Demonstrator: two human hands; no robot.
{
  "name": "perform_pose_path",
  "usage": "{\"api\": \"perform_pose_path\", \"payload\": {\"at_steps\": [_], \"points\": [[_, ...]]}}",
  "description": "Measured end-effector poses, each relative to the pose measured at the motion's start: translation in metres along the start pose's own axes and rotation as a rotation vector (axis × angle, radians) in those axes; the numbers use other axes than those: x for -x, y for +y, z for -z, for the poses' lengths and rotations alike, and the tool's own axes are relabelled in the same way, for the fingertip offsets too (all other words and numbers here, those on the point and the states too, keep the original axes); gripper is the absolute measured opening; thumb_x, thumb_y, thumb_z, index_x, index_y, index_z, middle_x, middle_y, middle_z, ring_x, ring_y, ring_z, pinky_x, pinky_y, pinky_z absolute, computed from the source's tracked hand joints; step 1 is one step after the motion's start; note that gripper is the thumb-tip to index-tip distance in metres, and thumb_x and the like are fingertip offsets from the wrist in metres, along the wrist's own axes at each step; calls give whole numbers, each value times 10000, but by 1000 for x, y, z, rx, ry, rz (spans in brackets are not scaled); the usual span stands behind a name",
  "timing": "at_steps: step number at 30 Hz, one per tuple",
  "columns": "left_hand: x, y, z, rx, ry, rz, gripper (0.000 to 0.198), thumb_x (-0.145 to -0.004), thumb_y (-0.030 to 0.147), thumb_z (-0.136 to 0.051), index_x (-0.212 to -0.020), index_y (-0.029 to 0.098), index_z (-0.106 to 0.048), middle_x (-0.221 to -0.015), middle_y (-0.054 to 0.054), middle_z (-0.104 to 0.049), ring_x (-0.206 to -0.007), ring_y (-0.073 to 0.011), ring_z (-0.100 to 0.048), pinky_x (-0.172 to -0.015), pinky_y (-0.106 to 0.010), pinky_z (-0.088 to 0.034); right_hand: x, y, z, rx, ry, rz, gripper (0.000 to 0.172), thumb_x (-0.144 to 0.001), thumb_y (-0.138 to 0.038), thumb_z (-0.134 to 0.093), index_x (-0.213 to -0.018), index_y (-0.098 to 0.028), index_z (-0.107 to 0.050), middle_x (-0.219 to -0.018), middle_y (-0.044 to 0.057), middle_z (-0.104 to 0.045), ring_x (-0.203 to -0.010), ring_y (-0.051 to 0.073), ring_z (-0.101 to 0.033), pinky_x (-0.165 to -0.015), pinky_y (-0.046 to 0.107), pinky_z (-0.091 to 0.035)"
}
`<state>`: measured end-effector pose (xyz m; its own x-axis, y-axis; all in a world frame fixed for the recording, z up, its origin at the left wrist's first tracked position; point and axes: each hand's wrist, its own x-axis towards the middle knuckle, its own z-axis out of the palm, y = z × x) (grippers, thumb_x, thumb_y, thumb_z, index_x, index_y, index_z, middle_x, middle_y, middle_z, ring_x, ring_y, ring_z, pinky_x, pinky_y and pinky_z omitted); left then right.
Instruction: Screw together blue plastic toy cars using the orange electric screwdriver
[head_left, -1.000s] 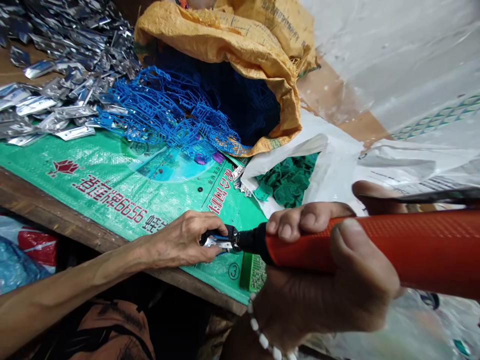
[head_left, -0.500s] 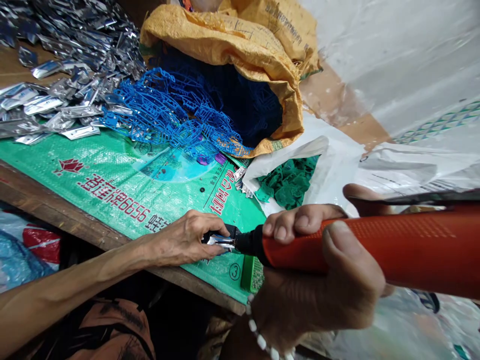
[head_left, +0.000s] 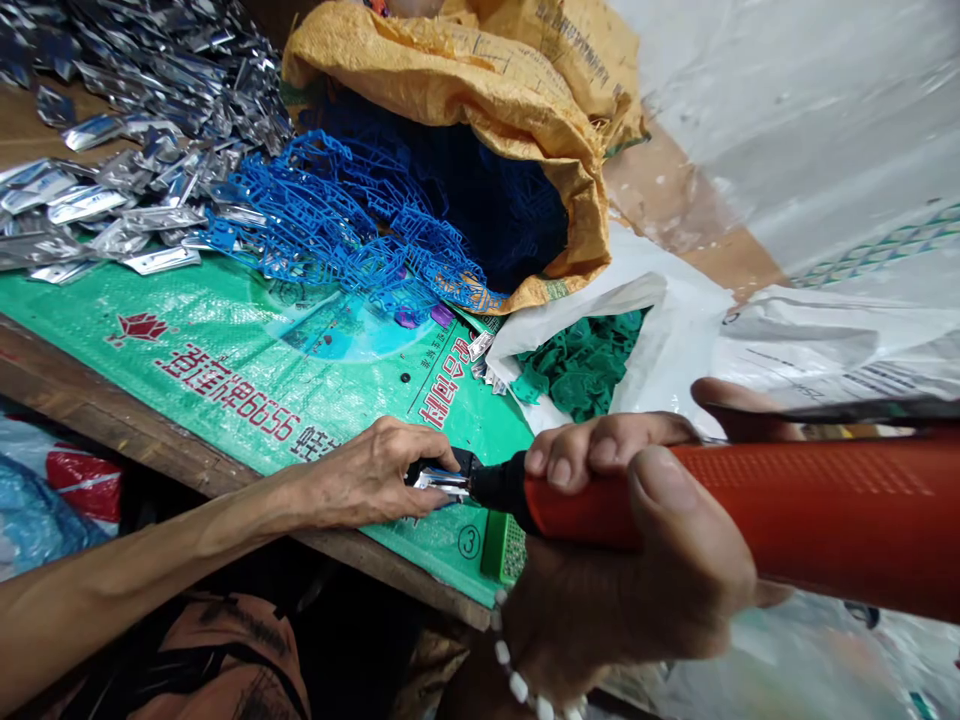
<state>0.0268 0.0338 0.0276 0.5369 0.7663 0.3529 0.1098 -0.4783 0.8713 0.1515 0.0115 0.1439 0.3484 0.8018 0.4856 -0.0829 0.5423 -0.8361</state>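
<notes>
My right hand, with a white bead bracelet at the wrist, is wrapped round a red electric screwdriver. Its black nose points left and meets a shiny silver part. My left hand grips this part between thumb and fingers, at a small black block on the green sheet. The screwdriver's tip and the lower side of the part are hidden. Just below the nose, a small green box holds tiny metal pieces too small to name.
Many silver parts are heaped at the upper left. Blue plastic frames spill from an orange woven sack. A white bag holds green pieces. The green printed sheet covers the table, whose wooden edge runs along the front.
My right hand and its thumb have shifted slightly left on the screwdriver, whose rear end sits a little lower. My left hand stays on the silver part.
</notes>
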Motion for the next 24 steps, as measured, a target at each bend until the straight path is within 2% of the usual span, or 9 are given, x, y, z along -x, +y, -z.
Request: {"api": "perform_pose_path", "payload": {"at_steps": [4,7,12,14,17,21,24], "points": [[0,-2,-1,7,10,-19,156,-816,114,-695,-968,124,-728,-791,0,-712,-653,-103,-577,-620,-217,-394,0,-2,3,-8,-57,-4,323,-751,-97,-666,-1024,-267,-632,-647,-104,-601,-450,84,-536,-474,250,-522],[0,-3,-1,10,22,-32,151,-807,107,-666,-945,132,-721,-773,3,-700,-636,-102,-559,-606,-221,-381,-1,1,6,-99,-165,-24,375,-746,-77,-636,-1070,-266,-611,-681,-100,-629,-484,86,-571,-501,246,-541],[-3,-1,1,19,12,-22,136,-740,78,-684,-857,148,-688,-742,15,-671,-656,-123,-587,-617,-224,-409,8,13,3,-132,-277,-92,342,-804,-121,-688,-1073,-285,-555,-703,-103,-630,-479,92,-574,-492,247,-529],[-4,-1,1,19,7,-25,146,-731,68,-684,-850,153,-682,-744,21,-672,-659,-123,-589,-619,-222,-414,11,13,1,-107,-243,-79,347,-815,-144,-701,-1105,-268,-554,-712,-94,-624,-473,98,-571,-476,260,-519],[-4,-3,-1,9,5,-39,156,-767,78,-679,-905,149,-694,-770,14,-694,-672,-121,-594,-633,-225,-408,7,1,0,-97,-158,21,407,-797,-97,-700,-1161,-236,-582,-698,-77,-641,-490,115,-588,-499,284,-539],[-5,-6,-4,-6,-4,-65,177,-808,113,-695,-983,135,-716,-812,-8,-722,-687,-124,-604,-636,-231,-397,-8,-16,5,-96,-196,26,360,-807,-102,-685,-1136,-242,-648,-664,-66,-624,-481,122,-554,-484,291,-528],[-5,-8,-5,-12,-3,-71,175,-830,140,-702,-1003,125,-720,-834,-24,-735,-684,-126,-607,-634,-235,-397,-12,-15,8,-70,-172,51,333,-810,-128,-667,-1114,-265,-662,-653,-67,-580,-475,118,-515,-471,279,-499]]}}
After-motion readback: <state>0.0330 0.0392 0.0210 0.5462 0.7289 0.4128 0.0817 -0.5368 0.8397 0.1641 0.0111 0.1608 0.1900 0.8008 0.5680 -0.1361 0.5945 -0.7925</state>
